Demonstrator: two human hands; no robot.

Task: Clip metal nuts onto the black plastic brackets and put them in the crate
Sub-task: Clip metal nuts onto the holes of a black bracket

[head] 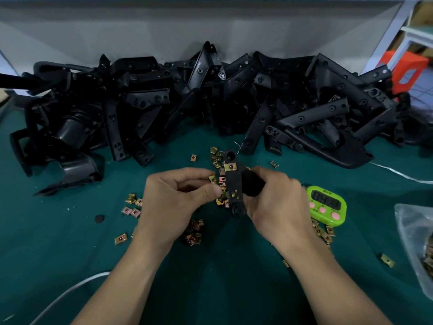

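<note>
The right hand (276, 202) grips one black bracket (233, 186) from its 3 o'clock side, fingers (262, 175) curled round it, holding it upright above the tabletop (58, 231). The left hand (178, 202) sits at the bracket's 9 o'clock, thumb and forefinger pinched on a metal nut (212, 178) just beside the bracket's edge. One clipped nut (230, 167) sits near the bracket's upper end. Scattered below lie loose nuts (194, 231); the bracket pile (210, 97) lies at 12 o'clock, a green timer (326, 205) at 3 o'clock.
</note>
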